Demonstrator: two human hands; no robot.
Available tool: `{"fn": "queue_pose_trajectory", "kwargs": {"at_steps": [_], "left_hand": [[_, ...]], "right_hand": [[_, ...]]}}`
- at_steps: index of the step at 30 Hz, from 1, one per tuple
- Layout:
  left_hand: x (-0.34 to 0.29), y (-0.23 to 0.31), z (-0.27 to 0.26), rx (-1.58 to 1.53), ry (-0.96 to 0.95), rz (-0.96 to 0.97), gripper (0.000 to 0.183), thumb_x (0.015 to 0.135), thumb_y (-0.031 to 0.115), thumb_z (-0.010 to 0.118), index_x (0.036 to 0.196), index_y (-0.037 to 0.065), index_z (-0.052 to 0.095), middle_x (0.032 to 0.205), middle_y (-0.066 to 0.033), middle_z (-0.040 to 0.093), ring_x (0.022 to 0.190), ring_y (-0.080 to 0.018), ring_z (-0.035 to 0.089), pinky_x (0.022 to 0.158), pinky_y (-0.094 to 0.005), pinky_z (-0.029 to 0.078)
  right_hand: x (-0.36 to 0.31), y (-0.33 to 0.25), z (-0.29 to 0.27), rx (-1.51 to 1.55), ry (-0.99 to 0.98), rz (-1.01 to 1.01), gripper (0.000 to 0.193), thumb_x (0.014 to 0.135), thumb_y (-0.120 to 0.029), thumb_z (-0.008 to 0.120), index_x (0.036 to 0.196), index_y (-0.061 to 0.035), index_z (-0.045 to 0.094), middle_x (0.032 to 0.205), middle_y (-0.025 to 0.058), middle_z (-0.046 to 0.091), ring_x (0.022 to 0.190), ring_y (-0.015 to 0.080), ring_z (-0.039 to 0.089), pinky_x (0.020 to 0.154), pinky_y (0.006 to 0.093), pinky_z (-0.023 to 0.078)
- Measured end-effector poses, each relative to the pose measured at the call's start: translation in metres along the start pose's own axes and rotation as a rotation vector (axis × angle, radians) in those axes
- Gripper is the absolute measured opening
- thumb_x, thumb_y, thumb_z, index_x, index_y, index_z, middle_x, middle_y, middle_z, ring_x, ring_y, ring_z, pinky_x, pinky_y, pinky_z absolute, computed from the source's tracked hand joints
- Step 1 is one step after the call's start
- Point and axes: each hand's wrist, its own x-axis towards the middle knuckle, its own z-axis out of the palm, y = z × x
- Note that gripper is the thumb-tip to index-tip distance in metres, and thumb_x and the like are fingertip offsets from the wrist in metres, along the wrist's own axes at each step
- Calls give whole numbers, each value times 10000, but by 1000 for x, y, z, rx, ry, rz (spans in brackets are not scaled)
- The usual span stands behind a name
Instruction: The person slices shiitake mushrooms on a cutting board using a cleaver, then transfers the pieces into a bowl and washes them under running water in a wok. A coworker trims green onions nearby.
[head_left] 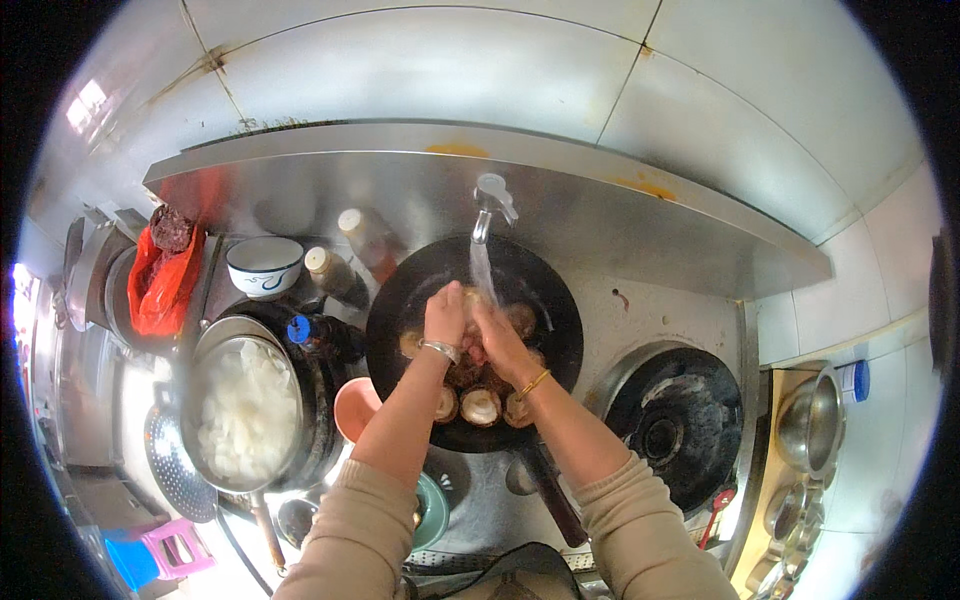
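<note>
Over a black wok [425, 275], my left hand [446, 318] and my right hand [502, 345] are pressed together, fingers closed. What they hold between them is mostly hidden; I cannot make it out. A stream of water [482, 270] falls onto them from the metal tap [490, 197]. Below and around my hands, several brown-capped mushrooms lie in the wok, among them one with its pale underside up [481, 406]. The wok's dark handle [553, 497] points toward me, between my forearms.
To the left stand a pan of pale chunks [248, 420], a white bowl [265, 266], bottles [335, 275] and a red plastic bag [165, 285]. A pink container [355, 408] touches my left forearm's side. At right are a black round pan [680, 425] and metal bowls [812, 425].
</note>
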Motion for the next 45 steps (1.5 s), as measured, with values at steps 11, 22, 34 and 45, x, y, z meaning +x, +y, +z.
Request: {"fn": "queue_pose_trajectory", "kwargs": {"at_steps": [11,22,34,45], "left_hand": [[-21,8,2,234,-32,363,289,799,7,572,1088,29,578,988,-106,642,870,-284,611,816,-353,484],[-7,4,10,63,-127,-49,420,968,321,416,1220,12,546,1129,-145,605,1041,-258,559,936,-356,405],[26,-10,-5,1237,-264,275,391,822,226,620,1191,130,533,1275,-231,455,1122,-399,504,917,-468,453],[3,-15,-2,255,-149,134,300,927,250,484,1004,-19,594,842,-166,659,719,-296,611,675,-365,475]], "right_hand": [[-8,-5,2,390,103,206,560,899,-602,396,993,-87,595,832,68,598,698,184,559,585,332,449],[8,20,1,850,-37,46,278,964,-333,446,1003,-86,567,1011,62,598,904,198,575,805,344,488],[-10,2,-34,708,256,131,176,904,-276,522,936,-109,568,892,64,630,821,224,604,749,457,488],[-7,10,-43,15,134,-79,323,909,-234,529,1136,-6,562,901,42,619,760,122,560,620,284,461]]}}
